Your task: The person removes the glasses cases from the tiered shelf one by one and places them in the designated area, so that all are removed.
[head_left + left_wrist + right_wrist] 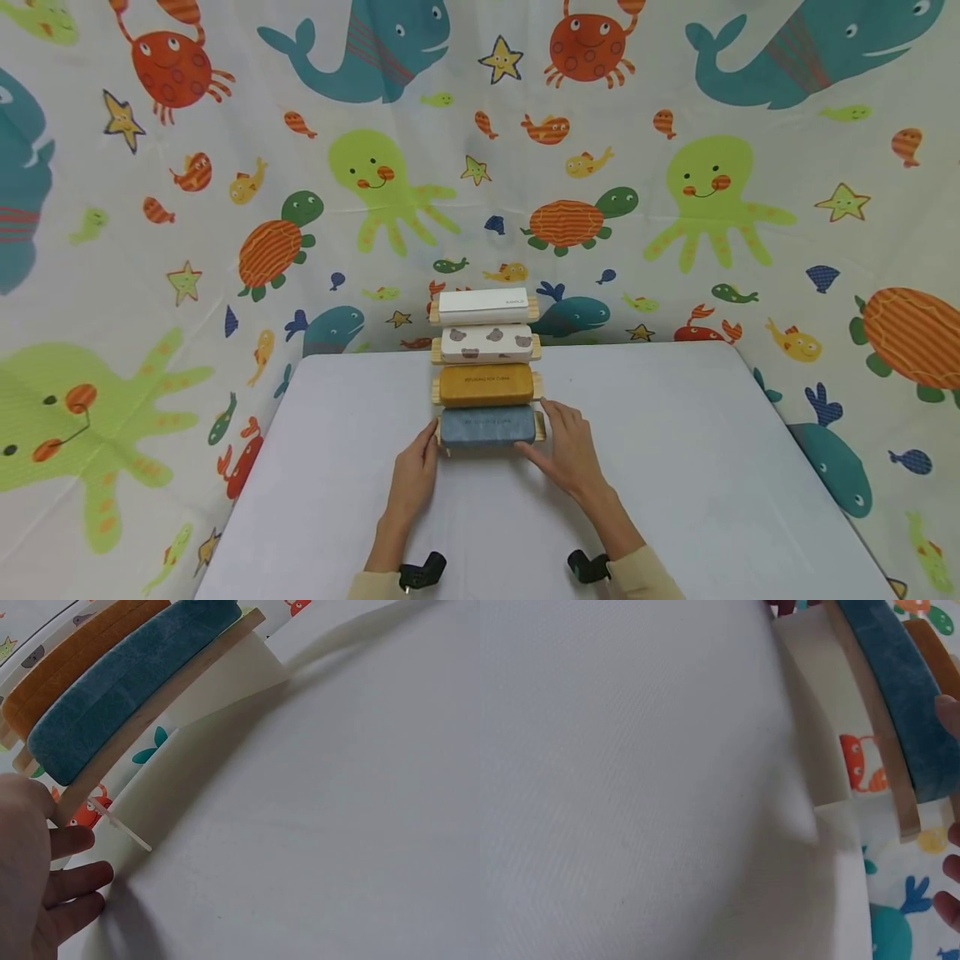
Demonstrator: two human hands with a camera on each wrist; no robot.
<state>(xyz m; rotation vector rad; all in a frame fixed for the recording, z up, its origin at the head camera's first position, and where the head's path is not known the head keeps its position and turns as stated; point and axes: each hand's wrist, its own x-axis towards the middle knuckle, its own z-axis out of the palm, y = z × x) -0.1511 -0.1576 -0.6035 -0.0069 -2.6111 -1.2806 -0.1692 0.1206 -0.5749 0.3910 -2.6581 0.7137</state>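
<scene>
A tiered wooden display rack (541, 425) at the table's back carries several glasses cases. Lowest in the head view is a blue case (487, 427), then a mustard case (486, 384), a bear-print case (487, 344) and a white case (483, 306). My left hand (414, 475) holds the rack's lower left corner, its other fingers (79, 883) loosely apart below the wooden rail (146, 724). At the blue case's right end, my right hand (573, 454) has its thumb near the front edge. Its other fingers (949, 866) spread past the end.
A white table (360, 392) lies under the hands. Behind it hangs a cloth (465, 233) printed with sea animals. Below the rail, a thin pale stick (124, 826) juts out. Each wrist wears a small black device (423, 572).
</scene>
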